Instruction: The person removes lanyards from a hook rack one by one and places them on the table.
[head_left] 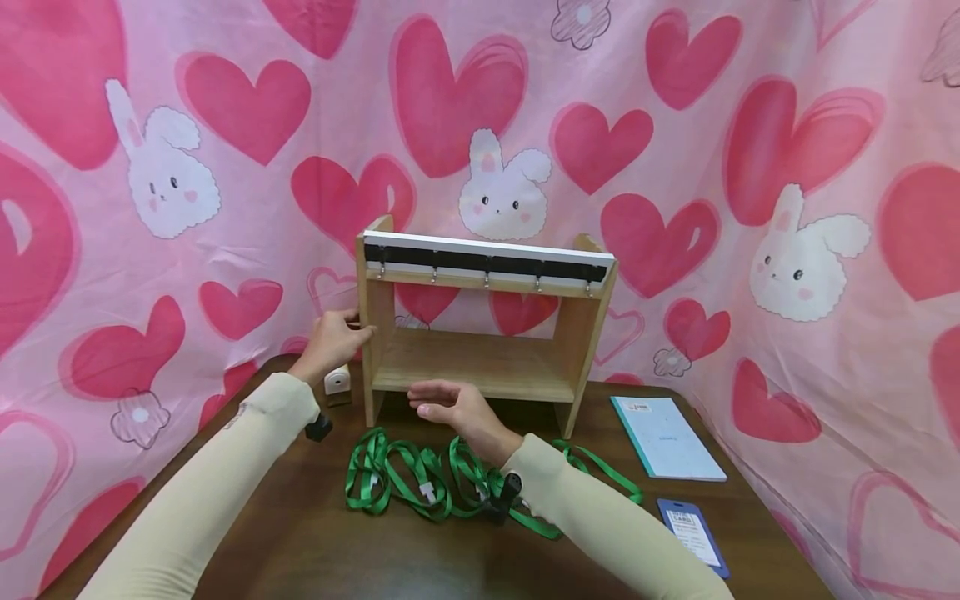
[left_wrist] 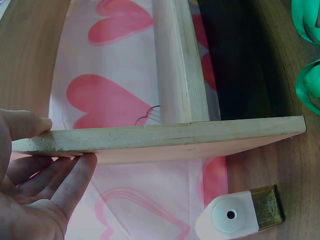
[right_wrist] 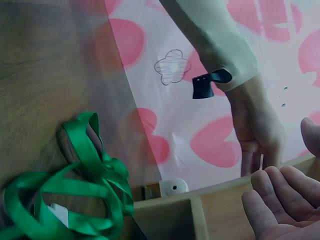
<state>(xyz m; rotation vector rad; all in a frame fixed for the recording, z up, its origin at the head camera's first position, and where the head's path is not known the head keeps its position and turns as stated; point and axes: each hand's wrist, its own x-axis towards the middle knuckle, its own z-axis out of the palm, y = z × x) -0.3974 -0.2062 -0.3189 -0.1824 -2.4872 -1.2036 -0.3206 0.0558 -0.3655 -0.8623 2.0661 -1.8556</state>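
A small wooden shelf stands on the table, with a white strip along its top front that carries a black band and several small metal hooks. My left hand grips the shelf's left side panel; in the left wrist view the thumb lies on one face of the panel and the fingers on the other. In front of the lower board hovers my right hand, its fingers extended and holding nothing. Green lanyards lie coiled on the table below it, partly hidden by the right wrist.
A white-and-yellow sharpener-like object sits left of the shelf. To the right lie a pale notebook with a teal spine and a blue card holder. Pink heart-print cloth hangs behind the brown table.
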